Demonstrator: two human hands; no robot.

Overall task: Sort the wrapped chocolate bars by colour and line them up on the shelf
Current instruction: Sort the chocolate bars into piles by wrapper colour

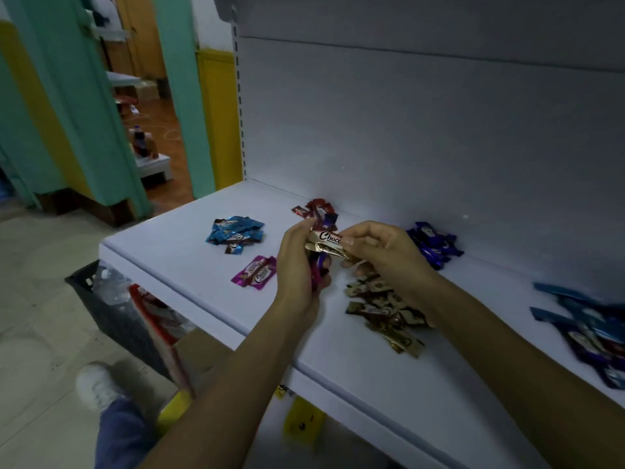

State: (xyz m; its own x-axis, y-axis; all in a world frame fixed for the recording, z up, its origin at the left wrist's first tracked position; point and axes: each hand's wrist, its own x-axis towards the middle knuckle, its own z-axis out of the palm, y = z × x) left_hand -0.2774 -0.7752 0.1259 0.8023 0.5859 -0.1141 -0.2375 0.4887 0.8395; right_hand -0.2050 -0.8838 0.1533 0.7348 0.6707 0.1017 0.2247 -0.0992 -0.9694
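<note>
My left hand (297, 265) grips a bunch of wrapped bars above the white shelf (189, 265), with pink and purple wrappers showing under the fingers. My right hand (382, 252) pinches a gold bar (326, 243) at the top of that bunch. Sorted piles lie on the shelf: light blue bars (235, 233) at the left, pink bars (255, 272) in front of them, red bars (313, 209) at the back, dark blue bars (434, 247) behind my right hand, and gold bars (385, 311) under my right wrist.
A mixed blue and purple heap (595, 330) lies at the shelf's right edge. Below the shelf on the floor stands a dark crate (111, 306) with bags beside it. My shoe (96, 384) is at the lower left. A doorway opens at the far left.
</note>
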